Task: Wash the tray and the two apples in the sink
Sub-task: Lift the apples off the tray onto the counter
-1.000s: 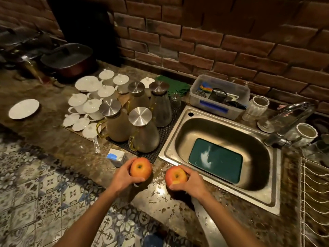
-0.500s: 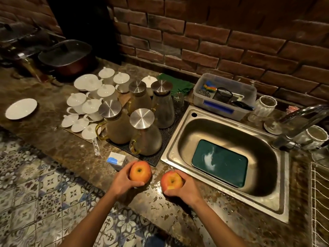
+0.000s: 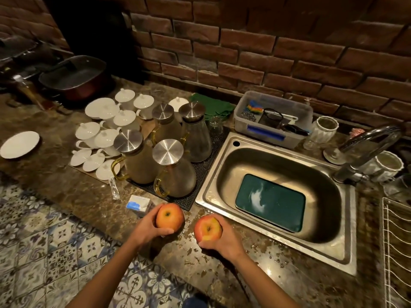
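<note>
Head view, left hand (image 3: 145,227) gripping one apple (image 3: 169,216), right hand (image 3: 224,240) gripping second apple (image 3: 208,227), green tray (image 3: 270,202) flat in sink (image 3: 347,247), four lidded jugs (image 3: 174,172) just left of sink, faucet (image 3: 364,150) at right.

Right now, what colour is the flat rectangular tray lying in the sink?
Dark green, with a pale whitish smear; the flat rectangular tray shows best in the head view.

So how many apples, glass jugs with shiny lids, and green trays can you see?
Red-yellow apples: 2, one in the left hand, one in the right hand
Glass jugs with steel lids: 4
Dark green rectangular tray in the sink: 1
Total: 7
</note>
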